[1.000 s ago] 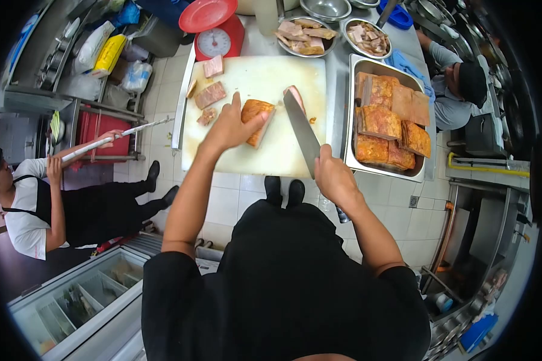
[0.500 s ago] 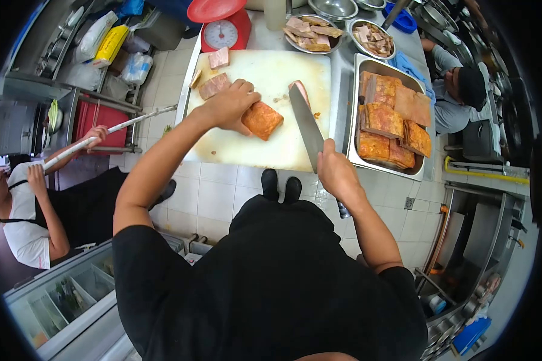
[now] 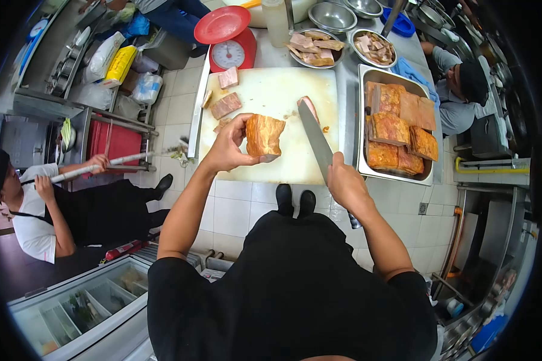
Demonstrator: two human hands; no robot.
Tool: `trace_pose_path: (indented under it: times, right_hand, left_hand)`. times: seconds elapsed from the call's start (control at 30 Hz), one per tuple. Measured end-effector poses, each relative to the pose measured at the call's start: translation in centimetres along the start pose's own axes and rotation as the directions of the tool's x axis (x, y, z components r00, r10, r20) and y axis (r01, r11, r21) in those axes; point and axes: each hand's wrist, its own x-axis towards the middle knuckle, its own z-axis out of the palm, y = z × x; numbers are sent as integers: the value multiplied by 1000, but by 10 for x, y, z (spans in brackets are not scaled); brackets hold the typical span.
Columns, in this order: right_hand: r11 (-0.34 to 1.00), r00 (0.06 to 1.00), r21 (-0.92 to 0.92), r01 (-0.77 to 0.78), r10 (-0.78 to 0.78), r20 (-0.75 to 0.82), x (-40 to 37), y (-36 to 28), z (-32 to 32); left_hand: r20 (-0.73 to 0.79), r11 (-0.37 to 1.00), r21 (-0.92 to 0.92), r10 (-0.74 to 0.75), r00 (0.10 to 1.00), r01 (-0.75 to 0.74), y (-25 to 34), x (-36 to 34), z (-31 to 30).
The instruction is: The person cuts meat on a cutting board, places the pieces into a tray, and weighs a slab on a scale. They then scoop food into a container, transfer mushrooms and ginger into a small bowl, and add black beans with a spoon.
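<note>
My left hand (image 3: 230, 146) grips a block of golden-skinned roast pork belly (image 3: 264, 137) by its left side, held over the white cutting board (image 3: 283, 171). In my right hand (image 3: 345, 183) is a kitchen knife (image 3: 317, 139) with a broad blade, its handle partly hidden by my fingers. The blade slants up and left across the board's right side. Near its tip lies a thin slice of pork (image 3: 307, 104). At the board's left side rest a cut piece of pork (image 3: 226, 106) and another pale piece (image 3: 228, 77) above it.
A metal tray (image 3: 361, 157) of roast pork slabs stands right of the board. Behind are a red scale (image 3: 242, 51), a bowl of pork strips (image 3: 317, 48) and a bowl of small pieces (image 3: 374, 47). One person (image 3: 39, 210) holds a long pole at left; another (image 3: 461, 90) is at right.
My left hand has lifted the pork block and turned it on end. The knife stays in my right hand, its tip beside the slice. The view has shifted, and the person with the pole has moved.
</note>
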Motion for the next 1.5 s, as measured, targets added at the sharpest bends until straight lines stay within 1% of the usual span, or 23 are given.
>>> trace_pose_path:
  times: [0.1, 0.17, 0.23, 0.3, 0.33, 0.37, 0.43, 0.5, 0.57, 0.6, 0.67, 0.7, 0.73, 0.77, 0.87, 0.93, 1.03, 1.1, 1.2, 1.27, 1.3, 1.37, 1.5]
  right_hand:
    - [1000, 1000, -4, 3, -3, -15, 0, 0, 1]
    - [1000, 1000, -15, 9, -9, -21, 0, 1, 2]
    - [1000, 1000, -9, 3, -4, -31, -1, -1, 2]
    - [1000, 999, -27, 1, -2, -34, 0, -2, 2]
    - [999, 999, -32, -2, 1, -43, -2, -1, 3]
    - [999, 999, -48, -2, 0, -38, -3, 0, 5]
    - [1000, 997, -24, 5, -6, -75, 1, 4, 8]
    - [999, 996, -33, 11, -13, -84, 0, 3, 8]
    - [1000, 997, -13, -3, 2, -79, -1, -2, 7]
    - [1000, 997, -25, 1, -3, -80, -1, -4, 7]
    - [999, 997, -31, -11, 9, -83, 0, -7, 10]
    - [999, 997, -41, -11, 7, -82, 1, -7, 10]
    - [998, 997, -59, -18, 13, -77, 1, -7, 11]
    - [997, 997, -76, -25, 19, -76, 3, -7, 12]
    - [997, 996, -77, 18, -24, -86, 5, -3, 13]
    - [998, 998, -62, 7, -11, -68, 7, -1, 12]
    - [999, 999, -41, -9, 8, -36, 6, -5, 9]
    - [996, 998, -62, -59, 60, 19, 2, -17, 2]
    - [990, 998, -122, -67, 64, -26, -1, -19, 8]
    - [992, 997, -112, -60, 55, -53, -2, -20, 11]
    - [993, 996, -106, -55, 48, -74, -3, -20, 12]
    - [994, 997, -95, -49, 42, -71, -1, -19, 9]
    - [1000, 993, -13, 15, -17, -119, -6, -25, -15]
  left_hand:
    - [-42, 998, 45, 43, 998, -41, 13, -4, 5]
    - [-15, 903, 430, -7, 1000, 13, 20, -2, 1]
    - [-69, 895, 444, -20, 997, 49, 17, 7, 14]
    - [-69, 643, 765, 36, 997, 30, -17, 18, 20]
    - [-55, 533, 844, -27, 998, 61, -25, 19, 26]
    - [-64, 544, 836, -24, 998, 67, -30, 18, 25]
    - [-175, 747, 665, 146, 974, 8, -36, 21, 9]
    - [-412, 934, 354, 190, 891, -36, -47, 28, -37]
    - [-621, 977, 186, 38, 783, 100, -31, 20, -75]
    - [-629, 979, 179, 40, 777, 95, -33, 17, -75]
    - [-556, 975, 222, 130, 821, -4, -37, 10, -73]
    - [-562, 977, 215, 130, 817, -8, -40, 8, -66]
    - [-432, 895, 441, 280, 857, -70, -42, 9, -50]
    - [-264, 757, 636, 397, 879, -150, -43, 12, -34]
    - [-245, 807, 549, 404, 881, -217, -44, 19, 15]
    - [-152, 729, 656, 382, 912, -196, -49, 23, 32]
    - [-114, 749, 646, 288, 951, -150, -50, 23, 28]
    - [-92, 736, 655, 303, 948, -172, -51, 25, 22]
    - [-45, 809, 562, 239, 970, -173, -48, 21, 16]
    - [40, 693, 676, 305, 951, -251, -33, 15, 16]
    - [46, 693, 675, 303, 952, -254, -36, 16, 18]
    - [46, 651, 740, 203, 978, -170, -46, 20, 23]
    - [90, 635, 742, 227, 970, -217, -40, 25, 20]
